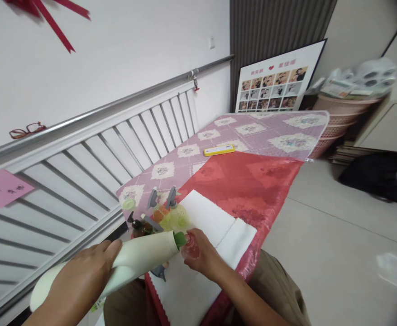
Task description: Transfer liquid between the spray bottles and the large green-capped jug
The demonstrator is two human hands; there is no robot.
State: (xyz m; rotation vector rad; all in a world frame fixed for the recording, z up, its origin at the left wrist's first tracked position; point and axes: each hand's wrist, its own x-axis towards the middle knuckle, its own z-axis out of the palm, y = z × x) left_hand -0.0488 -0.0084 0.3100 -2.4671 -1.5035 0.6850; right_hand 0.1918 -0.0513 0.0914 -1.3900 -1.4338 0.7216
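My left hand (83,267) is wrapped round a large pale green bottle (144,254), tilted with its mouth towards the right. A green piece (180,239) shows at that mouth, beside a small clear pinkish bottle (191,248) in the fingers of my right hand (205,256). Whether any liquid flows cannot be seen. Close behind stand a yellow-green spray bottle (176,217) and an orange spray bottle (160,212), both with grey trigger heads, and a brown pump bottle (140,230). A grey spray head (159,272) lies under the large bottle, partly hidden.
White cloth (215,213) covers part of a red plastic sheet (249,181) on the patterned tablecloth (188,151). A yellow case (219,150) lies farther back. A white radiator (144,124) runs along the left wall. Stacked baskets (346,111) stand at the right.
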